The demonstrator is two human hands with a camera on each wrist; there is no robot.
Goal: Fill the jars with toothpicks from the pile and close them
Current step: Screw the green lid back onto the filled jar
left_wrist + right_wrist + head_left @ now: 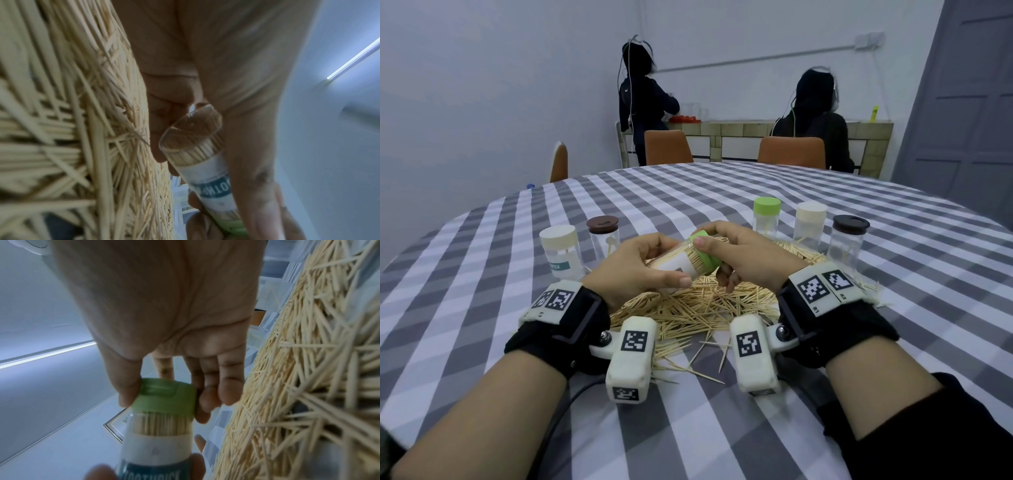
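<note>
- The jar (681,265) is packed tight with toothpicks and held tilted just above the pile (698,305), near the middle of the counter (722,192); it looks light, with stiff, smooth clear walls that could slip
- The left hand (635,265) wraps its grip round the labelled body, thumb along the near side; that is the sound place to hold
- The right hand (739,250) pinches the green lid (705,250) by its rim; my guess is it is being seated, and wants an even press
- Five other capped jars stand on the far side of the pile, two left, three right; they look nearly empty
</note>
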